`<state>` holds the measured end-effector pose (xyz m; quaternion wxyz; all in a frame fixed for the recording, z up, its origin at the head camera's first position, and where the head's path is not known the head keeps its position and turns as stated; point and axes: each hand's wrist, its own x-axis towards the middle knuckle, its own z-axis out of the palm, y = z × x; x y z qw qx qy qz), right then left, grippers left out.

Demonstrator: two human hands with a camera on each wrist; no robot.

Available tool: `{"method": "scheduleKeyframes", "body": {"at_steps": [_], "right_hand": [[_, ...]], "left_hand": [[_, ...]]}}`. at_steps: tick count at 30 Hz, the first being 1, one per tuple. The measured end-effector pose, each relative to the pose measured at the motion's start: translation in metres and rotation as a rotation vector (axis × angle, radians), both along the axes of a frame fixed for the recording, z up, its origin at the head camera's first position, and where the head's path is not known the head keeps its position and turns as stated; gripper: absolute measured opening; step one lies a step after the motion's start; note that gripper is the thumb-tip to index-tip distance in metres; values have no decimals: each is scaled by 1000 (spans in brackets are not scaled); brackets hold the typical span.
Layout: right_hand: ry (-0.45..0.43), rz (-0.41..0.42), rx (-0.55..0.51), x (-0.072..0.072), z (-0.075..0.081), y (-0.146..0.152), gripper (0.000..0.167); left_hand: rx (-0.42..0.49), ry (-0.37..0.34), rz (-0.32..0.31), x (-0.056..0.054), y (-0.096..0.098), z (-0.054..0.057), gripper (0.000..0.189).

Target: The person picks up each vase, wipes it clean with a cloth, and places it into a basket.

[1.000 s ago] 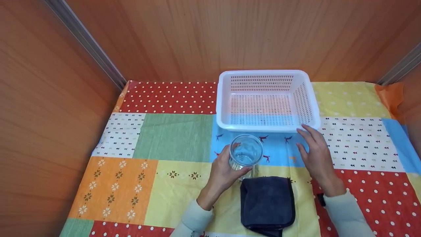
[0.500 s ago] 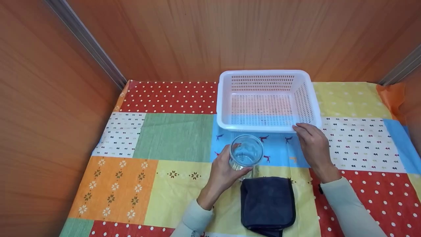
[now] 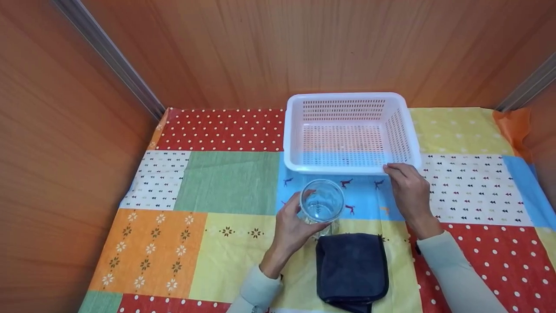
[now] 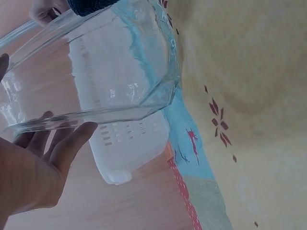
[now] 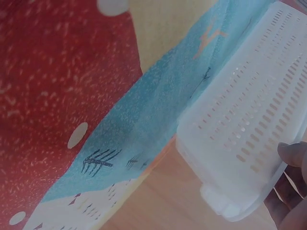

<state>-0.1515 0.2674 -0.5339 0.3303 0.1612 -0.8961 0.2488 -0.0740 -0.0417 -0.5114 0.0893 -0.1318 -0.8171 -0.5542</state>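
Note:
Upright in my left hand [image 3: 290, 226] is a clear glass cup [image 3: 322, 201], its round mouth facing up; the thumb and fingers curl round its side. The left wrist view shows the cup's [image 4: 129, 91] thick walls and faceted lower part close over the cloth. My right hand [image 3: 412, 191] pinches the near rim of a white plastic basket [image 3: 347, 169] by its right front corner. In the right wrist view, the thumb lies at the outer side of the basket [image 5: 240, 120], with the other fingers behind the rim. Nothing lies inside the basket.
A folded dark cloth [image 3: 352, 267] lies just in front of the cup, between the forearms. The patchwork tablecloth [image 3: 234, 182] covers the table. Wooden panels [image 3: 243, 52] stand behind the basket and along the left [image 3: 56, 165].
My right hand has moved slightly left along the basket's front rim, and its loosely spread fingers have come together to pinch it. The left hand keeps its hold on the glass cup.

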Motion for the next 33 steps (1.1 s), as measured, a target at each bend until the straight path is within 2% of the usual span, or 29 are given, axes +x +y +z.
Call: {"method": "scheduleKeyframes", "body": {"at_steps": [3, 6, 11, 15, 21, 25, 29, 33], "right_hand": [[-1, -3, -2, 0, 0, -1, 25], [0, -10, 1, 1, -1, -1, 25], [13, -15, -7, 1, -1, -2, 25], [31, -18, -19, 0, -2, -4, 26], [33, -23, -20, -1, -2, -6, 24], [29, -19, -22, -1, -2, -5, 25], [29, -27, -41, -1, -3, -5, 25], [17, -39, -48, -1, -4, -7, 24]], "left_hand": [[24, 39, 12, 1, -3, 6, 74], [46, 69, 4, 1, -5, 19, 74], [57, 95, 5, -2, -8, 49, 76], [28, 150, 7, -12, -8, 74, 77], [-37, 260, 13, -38, -4, 105, 77], [-72, 294, 54, -60, 0, 121, 76], [-130, 316, 99, -82, 6, 130, 74], [-220, 344, 118, -102, 14, 131, 73]]}}
